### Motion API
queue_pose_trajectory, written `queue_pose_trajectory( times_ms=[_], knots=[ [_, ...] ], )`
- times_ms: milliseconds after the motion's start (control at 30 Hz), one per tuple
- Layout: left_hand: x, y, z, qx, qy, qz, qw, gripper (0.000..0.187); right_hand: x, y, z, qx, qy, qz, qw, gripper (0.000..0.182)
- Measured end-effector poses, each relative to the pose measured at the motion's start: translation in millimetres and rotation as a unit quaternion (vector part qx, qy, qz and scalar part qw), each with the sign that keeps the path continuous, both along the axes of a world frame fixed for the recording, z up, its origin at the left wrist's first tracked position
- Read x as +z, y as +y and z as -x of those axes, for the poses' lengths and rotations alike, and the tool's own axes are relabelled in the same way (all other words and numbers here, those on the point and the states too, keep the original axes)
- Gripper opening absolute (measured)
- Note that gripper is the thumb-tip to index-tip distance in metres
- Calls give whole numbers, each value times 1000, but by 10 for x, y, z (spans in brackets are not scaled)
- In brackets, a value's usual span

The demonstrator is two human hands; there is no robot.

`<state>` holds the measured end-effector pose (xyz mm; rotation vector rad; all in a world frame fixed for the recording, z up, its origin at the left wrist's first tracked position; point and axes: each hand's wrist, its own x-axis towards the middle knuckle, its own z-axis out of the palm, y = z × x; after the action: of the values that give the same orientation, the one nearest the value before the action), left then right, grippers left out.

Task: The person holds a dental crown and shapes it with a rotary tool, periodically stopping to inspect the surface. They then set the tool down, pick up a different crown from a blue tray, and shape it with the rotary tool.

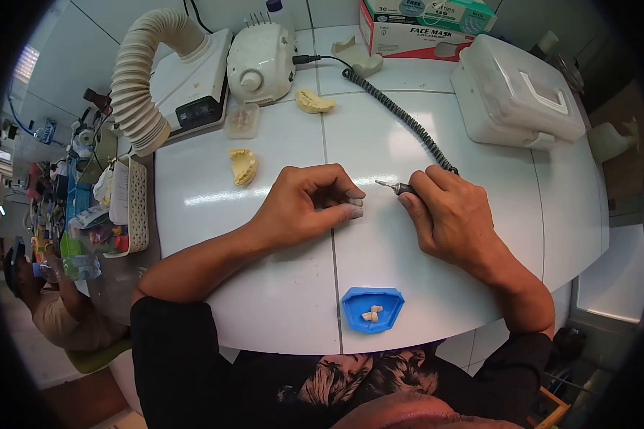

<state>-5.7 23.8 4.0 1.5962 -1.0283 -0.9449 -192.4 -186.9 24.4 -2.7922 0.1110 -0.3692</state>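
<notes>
Two bare hands occupy the middle of my head-camera view, both at the white worktop (265,300); I read the left hand (297,204) as grasping, its thumb and index finger pinching a small pale piece (355,203) at the fingertips; the fingers cover part of this piece, so I cannot tell its full shape. I read the right hand (452,214) as grasping a rotary handpiece (406,189) near its front end; the bur (383,184) points toward the left hand, near the small pale piece but apart from it.

From beside the right hand I trace a black coiled cable (401,118) across the worktop to a plug at the micromotor control unit (250,75); left of this unit stands a dust extractor (172,93) with a ribbed hose (137,79), its mouth turned downward.

In front of the control unit I log a small clear box (242,121); one yellow dental cast (315,102) lies to its right, a second yellow dental cast (243,166) lies nearer the left hand. Between the forearms, at the near edge, sits a blue tray (393,303) containing several small beige pieces (371,314); at far right I register a storage case (494,82) with a handled lid, beside a face mask carton (422,41).
</notes>
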Motion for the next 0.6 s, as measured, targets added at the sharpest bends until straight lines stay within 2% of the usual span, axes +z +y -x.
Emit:
queue_pose_trajectory(
  times_ms=[300,500,600],
  knots=[
    [-103,-16,4,2,20,47,999,12,-10,-91,30,-44,0,-1,999,26],
    [-95,-4,-34,8,91,72,993,13,-16,-99,51,-62,2,-44,997,31],
    [-84,-6,-14,-5,63,70,996,13,-67,-137,42,-56,-7,-59,997,32]
  ],
)
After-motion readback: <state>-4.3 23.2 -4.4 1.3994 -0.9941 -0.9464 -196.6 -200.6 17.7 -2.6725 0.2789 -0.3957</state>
